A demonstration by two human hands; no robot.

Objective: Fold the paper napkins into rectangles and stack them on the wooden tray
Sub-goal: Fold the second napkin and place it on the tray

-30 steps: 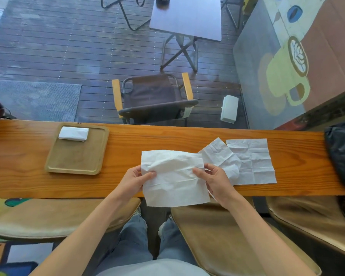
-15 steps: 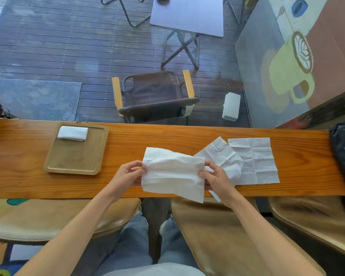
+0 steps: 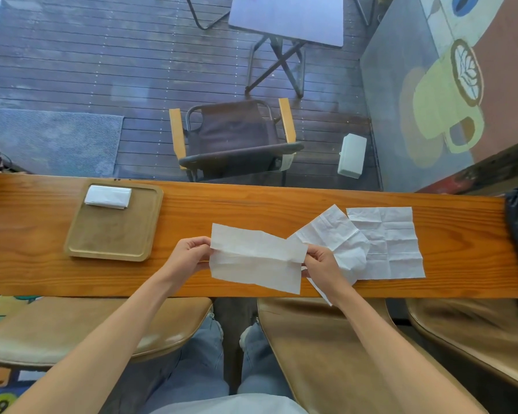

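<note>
Two hands hold one napkin (image 3: 256, 258) above the near edge of the counter (image 3: 461, 234), folded over into a long strip: the left hand (image 3: 189, 255) pinches its left end, the right hand (image 3: 320, 264) its right end. Right of that napkin, two unfolded napkins (image 3: 383, 243) lie flat and overlapping on the counter. Left of it and farther back, the wooden tray (image 3: 114, 234) carries a single folded napkin (image 3: 108, 197) at its far edge.

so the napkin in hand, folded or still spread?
Folded once. The held napkin is a long two-layer strip, upper flap edge lying across it, pinched by left hand and right hand. Not yet the final rectangle.
</note>
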